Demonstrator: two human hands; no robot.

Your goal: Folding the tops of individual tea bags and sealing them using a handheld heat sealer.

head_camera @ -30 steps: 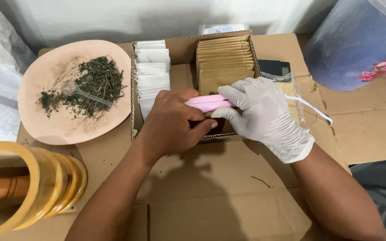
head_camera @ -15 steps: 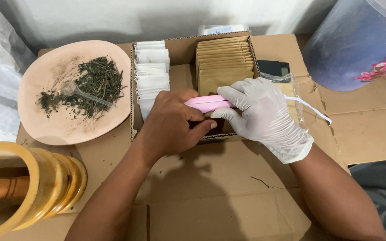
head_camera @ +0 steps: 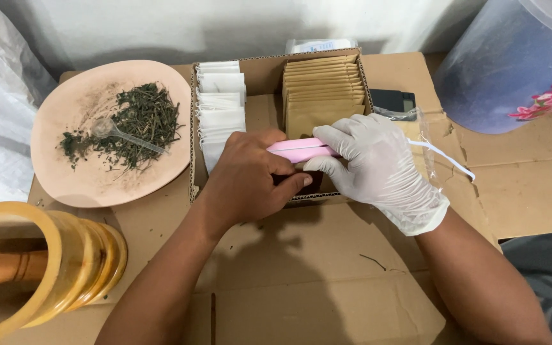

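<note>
While both forearms reach in from the bottom edge and meet over the front of the shallow cardboard box (head_camera: pixel 257 70), the left hand (head_camera: pixel 247 179) is bare and the right hand (head_camera: pixel 378 163) wears a white glove. The left hand lies palm down with its fingers curled over the left end of a slim pink device (head_camera: pixel 301 149); its thumb points right, beneath that device, onto something dark that I cannot make out. The right hand's grip is closed over the pink device's right end, knuckles raised, fingertips bent down on its top. The device lies level across the box's front, just in front of the row of brown paper sachets (head_camera: pixel 322 86) and right of the white filter bags (head_camera: pixel 220 102). A white cord (head_camera: pixel 445 156) runs from under the glove toward the right.

Left of the box stands a pink plate (head_camera: pixel 59 179) bearing dried green herbs (head_camera: pixel 135 121) and a clear plastic spoon (head_camera: pixel 119 135). A yellow mortar (head_camera: pixel 46 268) sits at the lower left.

Compared with a second ago, both hands keep the same hold and posture; only the view has shifted slightly, everything sitting a touch lower and to the right.
</note>
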